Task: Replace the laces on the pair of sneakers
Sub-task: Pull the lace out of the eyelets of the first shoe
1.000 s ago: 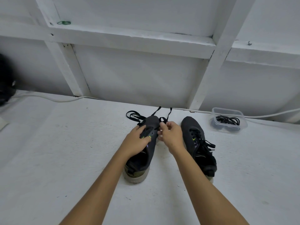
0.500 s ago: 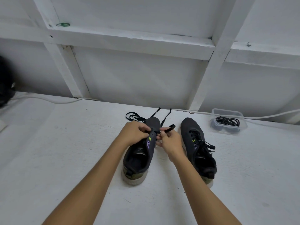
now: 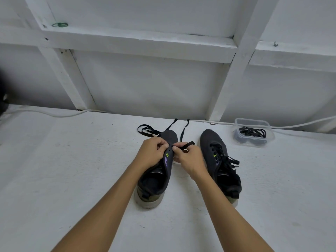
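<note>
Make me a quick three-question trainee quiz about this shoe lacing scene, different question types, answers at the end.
1. True or false: the dark sneaker on the right is laced.
2. Which hand pinches the flat black lace: A left hand, B right hand?
3. Fill in: the spare black laces lie in a clear plastic ____.

Key: 1 true; 2 B; 3 container. The left hand grips the dark sneaker on the left.
</note>
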Available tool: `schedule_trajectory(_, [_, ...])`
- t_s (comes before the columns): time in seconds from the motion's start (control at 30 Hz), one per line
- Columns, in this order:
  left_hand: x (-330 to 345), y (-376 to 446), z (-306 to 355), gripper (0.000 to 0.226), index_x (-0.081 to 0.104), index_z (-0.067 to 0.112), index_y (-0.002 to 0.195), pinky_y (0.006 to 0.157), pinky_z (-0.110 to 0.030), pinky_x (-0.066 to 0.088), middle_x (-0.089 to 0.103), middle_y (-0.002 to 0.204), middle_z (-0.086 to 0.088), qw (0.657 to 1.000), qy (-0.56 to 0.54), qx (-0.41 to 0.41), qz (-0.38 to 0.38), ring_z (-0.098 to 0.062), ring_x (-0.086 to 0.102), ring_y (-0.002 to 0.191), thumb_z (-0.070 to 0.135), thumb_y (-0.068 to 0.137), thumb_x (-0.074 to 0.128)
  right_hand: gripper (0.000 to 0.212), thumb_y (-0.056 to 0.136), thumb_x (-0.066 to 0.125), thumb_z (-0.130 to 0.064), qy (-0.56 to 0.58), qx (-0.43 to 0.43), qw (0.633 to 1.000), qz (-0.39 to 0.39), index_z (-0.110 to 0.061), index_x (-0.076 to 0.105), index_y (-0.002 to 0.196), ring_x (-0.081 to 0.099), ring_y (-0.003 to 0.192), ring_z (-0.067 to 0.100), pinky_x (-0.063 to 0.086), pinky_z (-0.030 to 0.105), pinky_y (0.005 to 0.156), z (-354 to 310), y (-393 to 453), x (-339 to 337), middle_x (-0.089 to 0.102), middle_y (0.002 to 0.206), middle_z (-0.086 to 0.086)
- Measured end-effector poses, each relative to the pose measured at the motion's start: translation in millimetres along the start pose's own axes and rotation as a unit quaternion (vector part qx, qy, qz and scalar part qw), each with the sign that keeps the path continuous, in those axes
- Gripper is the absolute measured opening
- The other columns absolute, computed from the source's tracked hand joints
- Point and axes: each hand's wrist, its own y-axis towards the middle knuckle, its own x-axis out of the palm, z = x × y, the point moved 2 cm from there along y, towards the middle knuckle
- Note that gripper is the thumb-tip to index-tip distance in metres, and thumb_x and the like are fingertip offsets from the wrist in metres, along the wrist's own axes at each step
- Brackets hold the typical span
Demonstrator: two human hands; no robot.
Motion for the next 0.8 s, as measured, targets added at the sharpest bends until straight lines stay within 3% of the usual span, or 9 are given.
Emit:
schedule_trajectory(0.17, [2.0,1.5,-0.4,0.008,0.074,0.02,0.093,0.073,-0.014,0.044,0.071,0.092,0.007,1.0,-0.015,-0.014,0.001,-0.008,0.063,0.085,0.021,0.094,0.066,0.011,0.091,0.058,-0.031,-0.054,-0.017,0.998,-0.001,-0.032,0.068,0.086,0.072,0.088,0.025,0.061,0.05,0.082,8.3,5.9,7.3,0.074,0.089,0.001])
schedule_trajectory(0.37, [4.0,3.6,1.2,0.014,0.076,0.019,0.097,0.079,-0.021,0.046,0.072,0.094,0.009,0.997,-0.033,-0.066,-0.003,-0.007,0.064,0.09,0.027,0.094,0.065,0.01,0.1,0.054,-0.021,-0.107,-0.039,0.993,0.007,-0.02,0.062,0.095,0.068,0.088,0.02,0.059,0.045,0.086,3.0,6.0,7.2,0.069,0.092,-0.001])
schedule_trajectory(0.57, [11.5,3.1,4.5,0.014,0.075,0.022,0.097,0.085,-0.028,0.051,0.072,0.096,0.009,0.996,-0.001,-0.09,0.024,-0.011,0.065,0.091,0.03,0.093,0.064,0.008,0.1,0.055,-0.021,-0.096,-0.039,0.994,0.025,-0.021,0.062,0.095,0.068,0.088,0.018,0.058,0.044,0.087,9.1,5.0,8.6,0.07,0.092,-0.002])
schedule_trajectory(0.7, [7.9,-1.0,1.3,0.013,0.075,0.018,0.099,0.073,-0.012,0.044,0.072,0.093,0.009,0.997,-0.032,-0.072,0.019,-0.004,0.064,0.087,0.025,0.094,0.064,0.008,0.092,0.061,-0.027,-0.056,-0.023,0.998,0.012,-0.026,0.069,0.09,0.072,0.087,0.02,0.06,0.049,0.085,13.5,6.8,10.4,0.074,0.087,-0.002])
schedule_trajectory(0.8, [7.2,-2.3,1.5,0.012,0.075,0.018,0.098,0.074,-0.013,0.044,0.072,0.092,0.009,0.998,-0.021,-0.056,0.017,-0.006,0.065,0.087,0.023,0.095,0.064,0.008,0.092,0.063,-0.022,-0.04,-0.009,0.999,0.003,-0.022,0.071,0.091,0.073,0.086,0.028,0.06,0.052,0.083,14.4,9.2,8.8,0.076,0.086,0.002])
